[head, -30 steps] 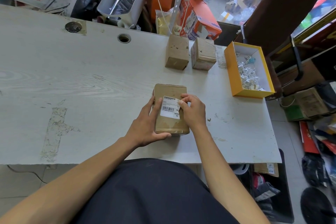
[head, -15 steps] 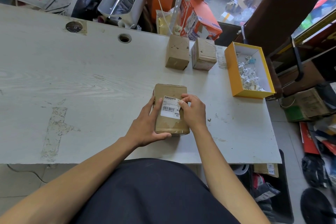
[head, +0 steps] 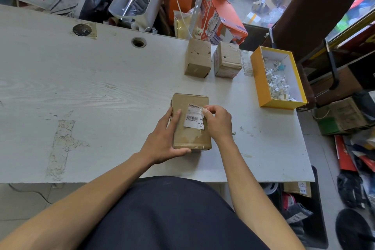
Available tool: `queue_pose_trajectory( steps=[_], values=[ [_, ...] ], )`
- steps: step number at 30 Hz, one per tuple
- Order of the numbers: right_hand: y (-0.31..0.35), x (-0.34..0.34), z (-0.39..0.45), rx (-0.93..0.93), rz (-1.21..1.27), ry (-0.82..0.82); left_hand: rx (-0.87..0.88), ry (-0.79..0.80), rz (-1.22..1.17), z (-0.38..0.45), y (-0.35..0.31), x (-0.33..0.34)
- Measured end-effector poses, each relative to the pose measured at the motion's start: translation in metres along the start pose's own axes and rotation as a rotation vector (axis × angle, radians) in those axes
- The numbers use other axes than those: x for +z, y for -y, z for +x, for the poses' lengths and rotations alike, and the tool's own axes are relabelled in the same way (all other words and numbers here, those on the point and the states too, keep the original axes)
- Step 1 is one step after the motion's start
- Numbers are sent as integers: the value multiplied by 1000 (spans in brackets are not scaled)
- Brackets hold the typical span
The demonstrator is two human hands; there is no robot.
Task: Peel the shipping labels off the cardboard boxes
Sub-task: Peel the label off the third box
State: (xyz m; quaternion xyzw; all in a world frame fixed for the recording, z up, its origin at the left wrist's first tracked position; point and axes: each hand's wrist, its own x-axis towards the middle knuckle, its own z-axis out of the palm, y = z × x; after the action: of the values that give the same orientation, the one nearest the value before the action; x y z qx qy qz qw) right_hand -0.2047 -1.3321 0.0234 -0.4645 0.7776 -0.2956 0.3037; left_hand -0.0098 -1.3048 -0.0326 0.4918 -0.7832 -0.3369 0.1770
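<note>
A brown cardboard box [head: 190, 136] lies flat on the white table [head: 91, 91] near its front edge. A white shipping label [head: 192, 116] with a barcode is stuck on its top face. My left hand [head: 164, 140] holds the box by its left side, thumb curled under the near end and fingers lying on top. My right hand [head: 218, 121] pinches the label's upper right corner, which is lifted off the cardboard. Two more cardboard boxes [head: 197, 58] [head: 227, 60] stand further back on the table.
A yellow open box [head: 261, 87] holding several crumpled white label scraps sits at the table's right edge. Clutter, cables and an orange carton [head: 225, 22] crowd the space behind the table. A brown chair [head: 308, 12] and floor clutter stand to the right.
My right hand has picked up the label's upper right corner and lifted it slightly off the box. The left hand and the box have stayed in place.
</note>
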Motion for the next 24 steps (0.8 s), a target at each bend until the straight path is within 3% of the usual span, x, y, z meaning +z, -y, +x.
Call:
queue_pose_trajectory(
  steps=[13,24],
  values=[
    [5,-2,-2,84,54,10,-1,19,3,1,2,0],
    [32,-15,-3,182,-17,100,-26,204,59,11,-1,-30]
  ],
)
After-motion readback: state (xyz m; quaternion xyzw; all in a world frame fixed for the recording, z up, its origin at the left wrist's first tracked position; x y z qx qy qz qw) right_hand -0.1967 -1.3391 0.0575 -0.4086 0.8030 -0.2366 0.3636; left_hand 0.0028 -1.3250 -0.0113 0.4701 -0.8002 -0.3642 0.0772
